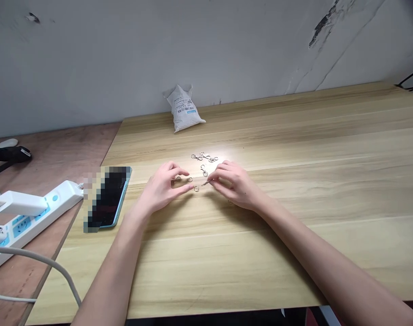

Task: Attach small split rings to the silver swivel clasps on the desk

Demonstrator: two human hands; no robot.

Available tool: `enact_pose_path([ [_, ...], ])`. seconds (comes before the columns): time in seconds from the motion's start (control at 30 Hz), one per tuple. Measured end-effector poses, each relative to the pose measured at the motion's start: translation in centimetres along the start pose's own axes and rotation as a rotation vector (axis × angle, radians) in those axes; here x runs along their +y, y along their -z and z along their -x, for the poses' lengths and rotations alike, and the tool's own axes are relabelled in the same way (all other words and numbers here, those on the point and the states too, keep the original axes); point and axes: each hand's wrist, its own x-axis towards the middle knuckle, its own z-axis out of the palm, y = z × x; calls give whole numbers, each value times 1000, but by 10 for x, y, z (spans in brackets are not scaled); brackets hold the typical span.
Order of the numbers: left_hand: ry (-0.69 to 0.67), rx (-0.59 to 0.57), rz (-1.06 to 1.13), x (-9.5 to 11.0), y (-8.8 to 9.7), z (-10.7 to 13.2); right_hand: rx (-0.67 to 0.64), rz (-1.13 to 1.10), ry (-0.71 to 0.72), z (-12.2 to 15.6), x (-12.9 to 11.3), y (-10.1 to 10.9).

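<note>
Clasp [205, 183] half hidden by right fingers [223, 174]

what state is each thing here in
left hand: fingers curled, nothing visibly held
right hand: pinching a small metal clasp
metal split rings: loose on wooden table
swivel clasps: loose in a cluster
phone: lying flat, screen dark
power strip: charger plugged in
white bag: leaning against wall

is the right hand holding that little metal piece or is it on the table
Held, it looks like: the slim metal piece sticks out from the fingertips of the right hand, which hide its far end.
</note>
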Motion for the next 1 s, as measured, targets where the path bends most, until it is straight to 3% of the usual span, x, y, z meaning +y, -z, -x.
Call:
enact_pose_path([
  [0.13,-127,-68,-31,7,-8,-2,-2,9,-5,0,1,0],
  [0.37,-213,-36,-53,13,-14,-4,1,9,-1,1,2,-1],
  [1.0,4,-132,34,4,-1,-1,-97,12,-6,2,2,0],
])
